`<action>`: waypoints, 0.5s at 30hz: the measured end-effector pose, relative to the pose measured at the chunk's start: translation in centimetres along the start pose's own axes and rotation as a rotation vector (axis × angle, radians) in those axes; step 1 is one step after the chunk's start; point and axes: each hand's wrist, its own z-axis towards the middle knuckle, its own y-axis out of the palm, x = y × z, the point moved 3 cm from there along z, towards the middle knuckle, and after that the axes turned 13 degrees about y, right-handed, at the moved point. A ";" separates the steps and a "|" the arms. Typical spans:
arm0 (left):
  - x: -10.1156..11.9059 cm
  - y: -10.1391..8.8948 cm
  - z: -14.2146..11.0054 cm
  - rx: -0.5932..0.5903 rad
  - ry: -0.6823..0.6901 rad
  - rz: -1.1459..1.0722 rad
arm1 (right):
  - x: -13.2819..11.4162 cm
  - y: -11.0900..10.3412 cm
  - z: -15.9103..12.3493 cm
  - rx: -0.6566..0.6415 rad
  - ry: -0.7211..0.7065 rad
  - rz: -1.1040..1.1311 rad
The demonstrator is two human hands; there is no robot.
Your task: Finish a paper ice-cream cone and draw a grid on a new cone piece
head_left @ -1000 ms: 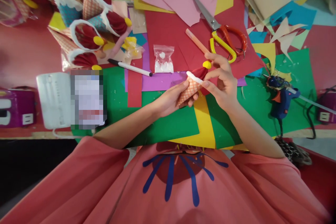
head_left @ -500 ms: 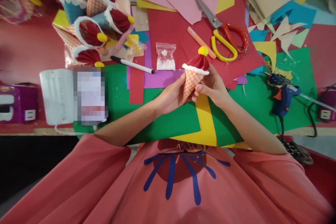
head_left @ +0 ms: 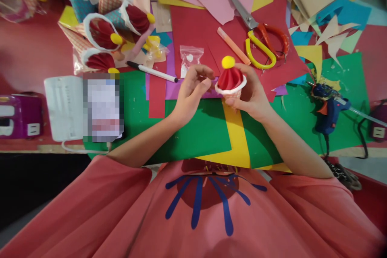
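My right hand [head_left: 253, 93] grips a paper ice cream cone [head_left: 231, 78] with a red pleated top, a white scalloped rim and a yellow ball at its tip. The cone's top tilts toward me, and its lower end is largely hidden. Just left of the cone, my left hand [head_left: 193, 92] is apart from it, fingers curved with a gap between thumb and fingertips. Behind the left hand lies a small clear zip bag [head_left: 190, 54] with white pieces. An orange stick [head_left: 233, 45] and scissors [head_left: 256, 34] with yellow and red handles lie beyond the cone.
Several finished cones [head_left: 102, 34] are heaped at the back left. A black-and-white marker [head_left: 152, 71], a blurred-out phone [head_left: 104, 109] and a white box [head_left: 64, 109] lie left. At right rests a blue glue gun [head_left: 329, 113] with its cord. Coloured paper sheets [head_left: 193, 125] cover the table.
My left hand has let go of the cone and moved slightly left and up. The cone has turned in my right hand, so its red top faces me more.
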 end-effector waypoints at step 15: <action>-0.4 0.0 0.0 -0.038 -0.095 -0.142 | 0.5 0.4 0.0 -0.102 0.141 0.014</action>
